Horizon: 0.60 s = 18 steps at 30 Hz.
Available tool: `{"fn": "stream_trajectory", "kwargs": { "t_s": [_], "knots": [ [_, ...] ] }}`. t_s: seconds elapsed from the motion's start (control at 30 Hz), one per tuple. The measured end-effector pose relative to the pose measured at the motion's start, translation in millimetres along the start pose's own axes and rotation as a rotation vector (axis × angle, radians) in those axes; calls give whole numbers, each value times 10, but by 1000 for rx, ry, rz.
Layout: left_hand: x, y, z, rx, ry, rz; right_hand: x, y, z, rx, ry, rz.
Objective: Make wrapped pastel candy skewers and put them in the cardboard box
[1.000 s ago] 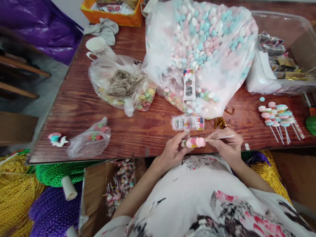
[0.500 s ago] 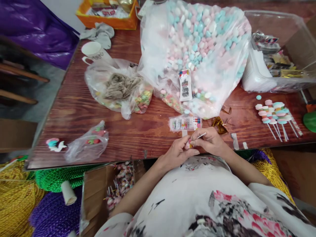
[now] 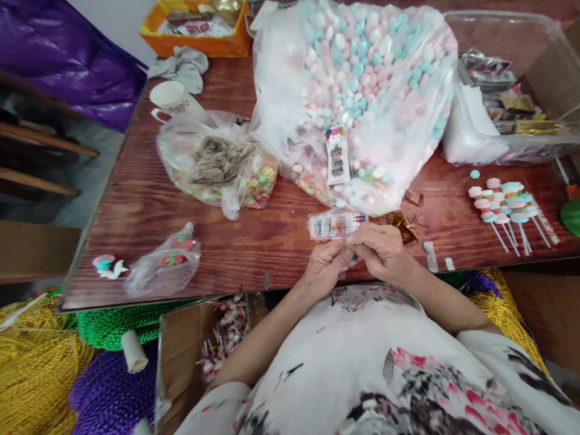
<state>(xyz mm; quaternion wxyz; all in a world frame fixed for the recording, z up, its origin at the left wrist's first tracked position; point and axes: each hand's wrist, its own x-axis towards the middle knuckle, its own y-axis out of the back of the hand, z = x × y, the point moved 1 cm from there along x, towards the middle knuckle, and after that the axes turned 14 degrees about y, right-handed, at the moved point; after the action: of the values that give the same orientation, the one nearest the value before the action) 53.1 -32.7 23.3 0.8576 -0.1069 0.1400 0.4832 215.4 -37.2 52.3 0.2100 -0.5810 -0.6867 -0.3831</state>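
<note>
My left hand [image 3: 322, 269] and my right hand [image 3: 384, 251] meet at the table's front edge, fingers pinched together. Between them is a small candy on a stick in a printed wrapper [image 3: 353, 261], mostly hidden by the fingers; its white stick does not show now. Just beyond my hands lies a flat printed clear wrapper [image 3: 333, 225]. Gold twist ties [image 3: 401, 228] lie by my right hand. A large clear bag of pastel candies [image 3: 362, 78] lies further back, with a stack of printed wrappers [image 3: 336, 155] on it.
Several candy skewers [image 3: 507, 205] lie at the right, before a clear plastic bin [image 3: 534, 148]. On the left are a bag with a cloth [image 3: 217, 160], a mug [image 3: 172, 96], a small gummy bag [image 3: 165, 266] and an orange box [image 3: 194, 39]. A carton [image 3: 181, 356] stands below the table.
My right hand has turned over, its fingers now meeting my left fingertips above the wrapped candy. The white stick that showed beside my right hand is hidden. The view has shifted slightly.
</note>
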Motion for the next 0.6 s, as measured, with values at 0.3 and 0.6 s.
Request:
{"fn": "stream_trajectory", "kwargs": {
  "t_s": [0.3,0.6],
  "knots": [
    [-3,177,147,-146,239,-311,-73,31,129,282,-445,468],
    [54,-31,5,-346,242,-167,-8,-104,225,391,-520,417]
  ]
}}
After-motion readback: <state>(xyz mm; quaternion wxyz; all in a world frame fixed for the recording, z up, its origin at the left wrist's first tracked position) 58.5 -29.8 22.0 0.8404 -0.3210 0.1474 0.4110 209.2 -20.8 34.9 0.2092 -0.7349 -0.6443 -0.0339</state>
